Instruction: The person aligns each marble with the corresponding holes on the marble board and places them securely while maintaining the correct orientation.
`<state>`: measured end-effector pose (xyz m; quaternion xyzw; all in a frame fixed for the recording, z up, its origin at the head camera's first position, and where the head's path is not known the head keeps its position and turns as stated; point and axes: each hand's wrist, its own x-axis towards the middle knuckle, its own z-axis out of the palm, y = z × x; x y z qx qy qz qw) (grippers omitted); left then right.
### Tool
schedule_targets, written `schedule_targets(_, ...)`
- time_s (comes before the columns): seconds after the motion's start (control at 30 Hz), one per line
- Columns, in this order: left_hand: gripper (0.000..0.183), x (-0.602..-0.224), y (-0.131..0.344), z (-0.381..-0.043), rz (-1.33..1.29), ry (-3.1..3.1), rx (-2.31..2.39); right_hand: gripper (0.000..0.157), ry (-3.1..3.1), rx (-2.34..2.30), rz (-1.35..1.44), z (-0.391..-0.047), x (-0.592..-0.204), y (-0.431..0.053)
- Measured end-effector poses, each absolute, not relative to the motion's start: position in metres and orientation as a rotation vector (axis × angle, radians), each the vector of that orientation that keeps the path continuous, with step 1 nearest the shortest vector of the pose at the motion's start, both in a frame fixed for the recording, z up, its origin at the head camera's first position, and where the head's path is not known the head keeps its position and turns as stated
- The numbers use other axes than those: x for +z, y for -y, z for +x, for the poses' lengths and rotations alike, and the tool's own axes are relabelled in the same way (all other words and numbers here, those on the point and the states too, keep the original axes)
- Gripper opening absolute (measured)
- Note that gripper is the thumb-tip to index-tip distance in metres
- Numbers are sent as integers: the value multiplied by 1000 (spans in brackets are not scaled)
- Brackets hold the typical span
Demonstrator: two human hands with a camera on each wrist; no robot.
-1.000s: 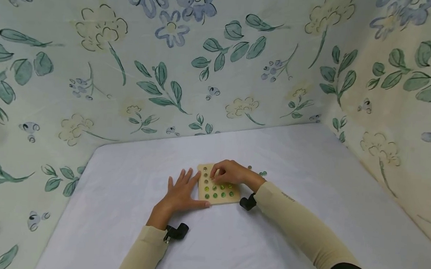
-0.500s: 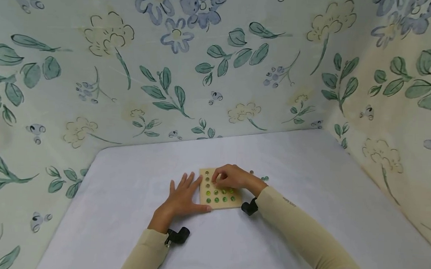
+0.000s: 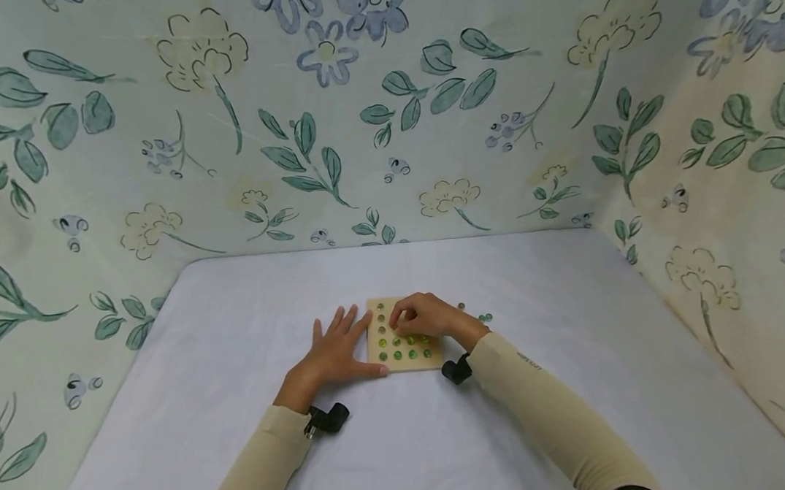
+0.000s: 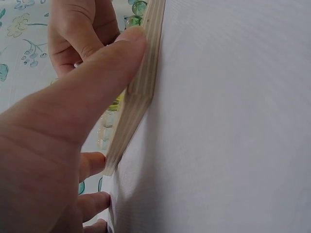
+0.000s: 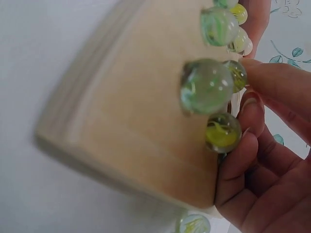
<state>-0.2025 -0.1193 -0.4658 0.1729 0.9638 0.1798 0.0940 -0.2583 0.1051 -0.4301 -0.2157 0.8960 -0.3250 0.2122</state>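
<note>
A small pale wooden board [image 3: 405,363] lies on the white cloth, with rows of green, yellow and clear glass marbles [image 5: 206,87] set on it. My left hand [image 3: 335,353] lies flat at the board's left side, fingers spread. Its thumb [image 4: 116,58] touches the board's front edge in the left wrist view. Over the board's middle, my right hand [image 3: 427,316] has its thumb and curled fingers pinched together at a marble among the rows. Those fingertips largely hide that marble. In the right wrist view, the fingers [image 5: 277,80] are just behind a yellow-streaked marble [image 5: 223,132].
Beyond my right hand, a few loose marbles [image 3: 485,318] lie on the cloth, with a darker one [image 3: 461,306] apart from them. White cloth [image 3: 265,305] covers the table. Flower-patterned fabric [image 3: 345,126] stands behind and to the right.
The head view has shifted slightly. Both hands stay in nearly the same places on the board, with the right fingertips still pinched over the same part of it.
</note>
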Motion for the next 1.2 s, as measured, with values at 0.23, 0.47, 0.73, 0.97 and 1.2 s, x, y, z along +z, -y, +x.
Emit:
schedule_targets(0.23, 113, -466, 116, -202, 512, -2856, 544, 9, -2490, -895, -588, -258, -431, -107)
schedule_targets(0.47, 113, -468, 117, -202, 516, -2850, 537, 9, -2475, -876, -582, -261, -432, -108)
schedule_targets(0.73, 111, -466, 117, -200, 494, -2856, 554, 10, -2454, -875, -550, -263, -430, -105)
schedule_targets(0.97, 113, -467, 117, -200, 493, -2857, 542, 11, -2452, -869, -564, -261, -429, -107)
schedule_targets(1.2, 113, -467, 116, -199, 502, -2856, 567, 12, -2445, -915, -526, -261, -427, -110)
